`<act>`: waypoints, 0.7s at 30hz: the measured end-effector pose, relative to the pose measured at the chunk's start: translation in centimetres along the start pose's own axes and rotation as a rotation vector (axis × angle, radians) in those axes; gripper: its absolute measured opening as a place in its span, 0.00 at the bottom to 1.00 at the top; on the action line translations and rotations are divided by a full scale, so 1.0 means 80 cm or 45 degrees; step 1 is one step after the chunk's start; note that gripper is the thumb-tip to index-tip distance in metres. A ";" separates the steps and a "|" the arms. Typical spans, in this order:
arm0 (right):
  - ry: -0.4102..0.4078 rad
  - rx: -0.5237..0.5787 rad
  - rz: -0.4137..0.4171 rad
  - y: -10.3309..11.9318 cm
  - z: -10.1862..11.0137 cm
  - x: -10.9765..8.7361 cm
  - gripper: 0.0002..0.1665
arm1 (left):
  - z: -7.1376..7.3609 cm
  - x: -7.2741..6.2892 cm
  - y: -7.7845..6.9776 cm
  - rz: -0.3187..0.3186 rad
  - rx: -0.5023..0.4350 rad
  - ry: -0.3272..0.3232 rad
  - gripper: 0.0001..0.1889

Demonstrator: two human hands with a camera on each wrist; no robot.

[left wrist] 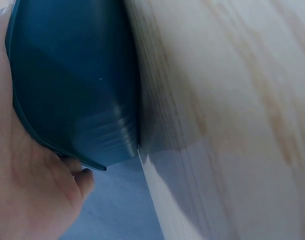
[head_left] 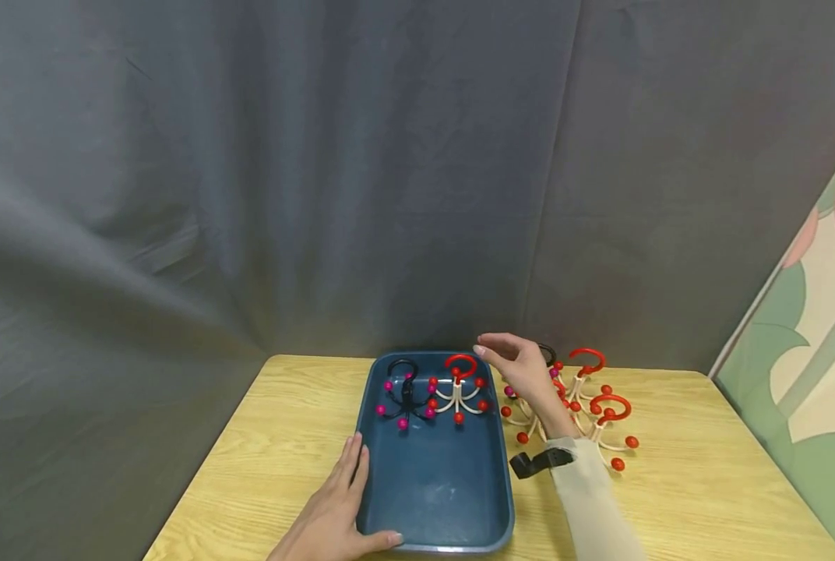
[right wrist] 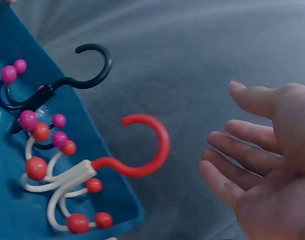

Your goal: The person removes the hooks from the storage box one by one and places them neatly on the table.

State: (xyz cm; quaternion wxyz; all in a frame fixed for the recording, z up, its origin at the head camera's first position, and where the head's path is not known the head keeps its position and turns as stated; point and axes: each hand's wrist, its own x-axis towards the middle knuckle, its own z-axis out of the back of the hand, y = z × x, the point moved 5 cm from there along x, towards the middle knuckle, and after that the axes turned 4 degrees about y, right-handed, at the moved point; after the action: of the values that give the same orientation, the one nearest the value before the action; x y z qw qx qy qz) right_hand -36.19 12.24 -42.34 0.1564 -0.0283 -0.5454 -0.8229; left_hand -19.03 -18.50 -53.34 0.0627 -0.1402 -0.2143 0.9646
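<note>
Inside a dark blue tray (head_left: 435, 499), two hooks with ball-tipped prongs stand side by side at the far end. One is a black hook (right wrist: 37, 97) with pink balls; the other is a white hook (right wrist: 82, 172) with a red curved top and red balls. My right hand (head_left: 523, 370) is raised beyond the tray's far right corner, holding nothing, its fingers spread apart from the thumb. My left hand (head_left: 333, 506) rests on the tray's near left corner, fingers straight along the left rim and thumb at the near rim.
Right of the tray, several more hooks stand in a cluster, partly hidden behind my right forearm; a red-topped white hook (head_left: 608, 417) is nearest. Everything sits on a pale wooden table (head_left: 698, 467). A grey curtain (head_left: 403, 195) hangs behind it, with a flower-patterned panel (head_left: 810, 366) at right.
</note>
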 end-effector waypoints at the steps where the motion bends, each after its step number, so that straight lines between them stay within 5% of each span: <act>1: 0.001 0.017 -0.006 -0.005 -0.004 0.004 0.28 | 0.000 0.000 0.000 0.000 -0.001 0.002 0.74; 21: 0.050 -0.021 -0.141 -0.047 -0.041 0.038 0.22 | 0.001 0.000 -0.001 -0.030 0.033 -0.022 0.74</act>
State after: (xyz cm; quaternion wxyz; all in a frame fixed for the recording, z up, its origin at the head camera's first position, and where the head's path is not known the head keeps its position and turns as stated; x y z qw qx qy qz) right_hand -39.78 9.92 -46.30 0.1212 0.0169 -0.5363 -0.8351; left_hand -19.05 -18.50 -53.22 0.0740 -0.1284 -0.2040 0.9677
